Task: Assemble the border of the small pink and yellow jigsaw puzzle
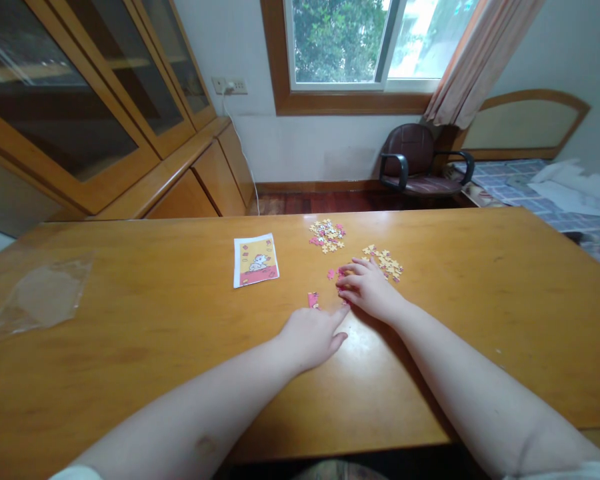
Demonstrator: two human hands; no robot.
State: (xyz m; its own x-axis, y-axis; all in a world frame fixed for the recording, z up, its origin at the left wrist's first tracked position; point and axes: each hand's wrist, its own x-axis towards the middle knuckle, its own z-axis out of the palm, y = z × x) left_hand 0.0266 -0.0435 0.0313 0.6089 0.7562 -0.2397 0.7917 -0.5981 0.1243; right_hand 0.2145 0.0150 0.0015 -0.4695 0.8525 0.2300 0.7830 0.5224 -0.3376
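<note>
My left hand (311, 337) rests on the wooden table (155, 333), its index finger stretched out toward a few pink puzzle pieces (313, 299), the other fingers curled under. My right hand (367, 287) lies just beyond it, fingers bent and pressed down on small pink pieces (332, 274) at its fingertips. Two loose heaps of yellow and pink puzzle pieces lie behind the hands, one heap (327, 235) farther back, the other heap (386, 262) right beside my right hand. A small picture card (255, 260) with a white animal on yellow and red lies to the left.
A crumpled clear plastic bag (40, 293) lies at the table's left end. Wooden cabinets with glass doors (80, 113) line the left wall. A dark armchair (415, 163) stands under the window, and a bed (555, 193) is at the right.
</note>
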